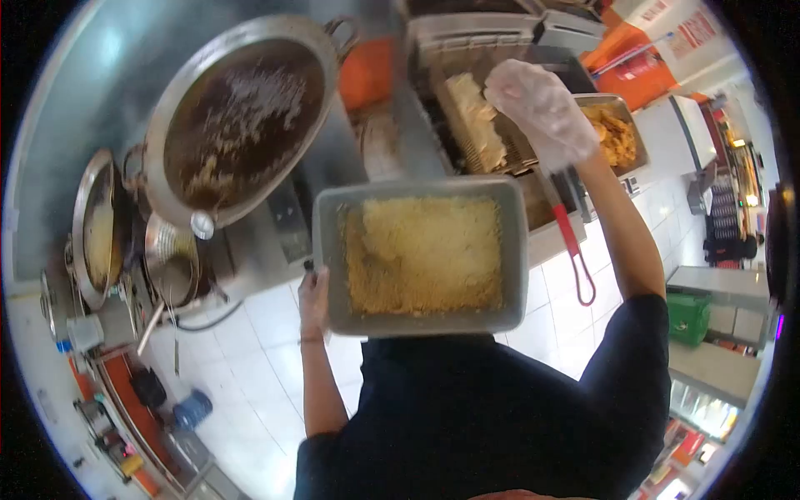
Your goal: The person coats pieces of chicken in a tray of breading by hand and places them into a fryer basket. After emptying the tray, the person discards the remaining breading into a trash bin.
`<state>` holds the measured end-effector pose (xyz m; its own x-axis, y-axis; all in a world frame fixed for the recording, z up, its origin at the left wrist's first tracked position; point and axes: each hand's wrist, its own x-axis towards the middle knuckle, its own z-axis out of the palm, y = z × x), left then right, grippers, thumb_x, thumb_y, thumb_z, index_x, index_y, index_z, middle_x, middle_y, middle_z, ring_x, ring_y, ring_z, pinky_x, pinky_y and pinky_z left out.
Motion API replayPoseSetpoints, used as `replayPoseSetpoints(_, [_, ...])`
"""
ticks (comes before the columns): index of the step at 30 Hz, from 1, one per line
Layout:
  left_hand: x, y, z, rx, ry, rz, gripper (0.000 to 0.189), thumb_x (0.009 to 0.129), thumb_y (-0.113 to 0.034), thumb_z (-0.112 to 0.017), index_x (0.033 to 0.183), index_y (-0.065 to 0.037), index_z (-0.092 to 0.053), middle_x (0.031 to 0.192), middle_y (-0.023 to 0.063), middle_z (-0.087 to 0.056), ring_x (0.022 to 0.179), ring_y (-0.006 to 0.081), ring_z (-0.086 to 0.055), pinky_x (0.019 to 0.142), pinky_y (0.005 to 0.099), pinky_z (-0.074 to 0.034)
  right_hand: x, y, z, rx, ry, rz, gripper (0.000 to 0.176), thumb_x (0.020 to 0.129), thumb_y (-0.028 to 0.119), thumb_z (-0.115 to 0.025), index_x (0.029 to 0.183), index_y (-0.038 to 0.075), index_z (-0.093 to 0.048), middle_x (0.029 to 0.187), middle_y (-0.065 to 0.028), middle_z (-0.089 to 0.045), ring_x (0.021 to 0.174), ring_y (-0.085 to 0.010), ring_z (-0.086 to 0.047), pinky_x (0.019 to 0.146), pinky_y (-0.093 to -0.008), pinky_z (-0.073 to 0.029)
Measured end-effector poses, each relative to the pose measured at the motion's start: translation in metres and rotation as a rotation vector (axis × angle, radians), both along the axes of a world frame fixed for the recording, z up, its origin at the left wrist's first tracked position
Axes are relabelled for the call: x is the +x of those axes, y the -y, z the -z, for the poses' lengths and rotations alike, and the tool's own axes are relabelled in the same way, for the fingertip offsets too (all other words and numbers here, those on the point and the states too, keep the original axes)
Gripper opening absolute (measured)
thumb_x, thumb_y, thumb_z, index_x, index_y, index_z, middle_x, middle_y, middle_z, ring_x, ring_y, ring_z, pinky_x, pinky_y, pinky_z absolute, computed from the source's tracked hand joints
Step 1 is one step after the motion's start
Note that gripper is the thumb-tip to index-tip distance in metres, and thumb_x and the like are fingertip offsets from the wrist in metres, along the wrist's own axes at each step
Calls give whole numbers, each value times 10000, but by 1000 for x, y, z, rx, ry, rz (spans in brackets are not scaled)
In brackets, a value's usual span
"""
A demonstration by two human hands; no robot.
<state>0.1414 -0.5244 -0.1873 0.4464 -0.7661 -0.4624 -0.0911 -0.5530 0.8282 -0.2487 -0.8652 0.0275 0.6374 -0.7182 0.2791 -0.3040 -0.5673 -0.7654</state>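
No legible text anywhere; wall sign (698,32) lettering too blurred.

A wide wok (242,117) of dark, bubbling oil sat on the stove. At the stove's left edge stood a smaller pan (98,229) of yellow liquid, with a steel strainer (171,258) just beside it. A tray of fried pieces (615,133) rested at the worktop's right end. On the white tiled floor (267,367) stood a blue jug (192,408) and, well apart from it, a green bin (687,317).

Left hand (314,302) closed, right hand (542,112) aloft
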Motion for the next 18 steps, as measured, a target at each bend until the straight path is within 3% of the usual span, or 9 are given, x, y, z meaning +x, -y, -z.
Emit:
replayPoseSetpoints(2, [3, -8, 10, -5, -53, -28, 450, 1064, -435, -649, 1085, 14, -676, 909, 25, -650, 831, 124, -531, 734, 322, -476, 27, -50, 43, 394, 257, -33, 228, 945, 154, -732, 1148, 54, -708, 1048, -64, -731, 989, -182, -698, 891, -294, -580])
replayPoseSetpoints(4, [6, -5, 20, -22, -92, -50, 444, 1061, -436, -658, 1075, 8, -676, 905, 26, -653, 825, 123, -528, 722, 319, -474, 64, -124, 42, 595, 72, 101, 309, 938, 221, -761, 1190, 55, -696, 1071, -73, -736, 998, -196, -701, 893, -307, -587])
replayPoseSetpoints(5, [8, -5, 22, -18, -81, -38, 444, 1059, -438, -661, 1076, 6, -677, 903, 27, -652, 824, 123, -527, 724, 317, -472, 90, -160, 30, 590, -241, 234, 359, 956, 262, -766, 1238, 55, -688, 1104, -81, -733, 1014, -200, -695, 912, -319, -584])
replayPoseSetpoints(6, [9, -3, 24, -18, -71, -23, 444, 1058, -440, -664, 1076, 4, -678, 900, 29, -652, 824, 122, -525, 726, 315, -471, 98, -185, 75, 971, 36, 268, 463, 993, 358, -732, 1322, 38, -669, 1179, -117, -729, 1048, -210, -690, 959, -343, -571])
replayPoseSetpoints(7, [9, -3, 26, -16, -60, -11, 444, 1057, -442, -666, 1077, 1, -679, 898, 30, -651, 823, 122, -524, 729, 313, -469, 117, -209, 99, 957, -198, 381, 507, 1008, 378, -711, 1369, 27, -649, 1212, -130, -732, 1069, -218, -689, 962, -374, -575])
replayPoseSetpoints(9, [11, -1, 28, -37, -77, -32, 453, 1057, -446, -666, 1075, 7, -678, 892, 39, -652, 822, 123, -524, 738, 325, -475, 153, -251, 142, 1343, -180, 405, 615, 994, 337, -721, 1478, -3, -555, 1343, -184, -673, 1213, -273, -648, 1069, -415, -512])
replayPoseSetpoints(11, [10, -6, 30, -57, -92, -44, 462, 1056, -448, -666, 1075, 13, -676, 891, 48, -655, 826, 127, -527, 749, 335, -480, 183, -288, 237, 1729, 451, 588, 603, 998, 360, -701, 1484, 33, -556, 1417, -162, -623, 1281, -276, -580, 1124, -426, -448])
replayPoseSetpoints(15, [14, -8, 30, -46, -86, 13, 517, 1055, -467, -663, 1196, 30, -679, 1048, 98, -704, 950, 161, -573, 874, 335, -486, 257, -283, 273, 1654, 674, 1032, 549, 1008, 408, -681, 1454, 101, -591, 1468, -130, -578, 1310, -318, -515, 1161, -427, -391])
replayPoseSetpoints(18, [20, -8, 36, -51, -105, 45, 543, 1058, -471, -659, 1259, 32, -682, 1135, 121, -729, 1008, 177, -597, 930, 334, -488, 276, -268, 292, 1618, 964, 1080, 544, 1013, 468, -655, 1444, 139, -603, 1444, -121, -599, 1298, -339, -515, 1183, -440, -357])
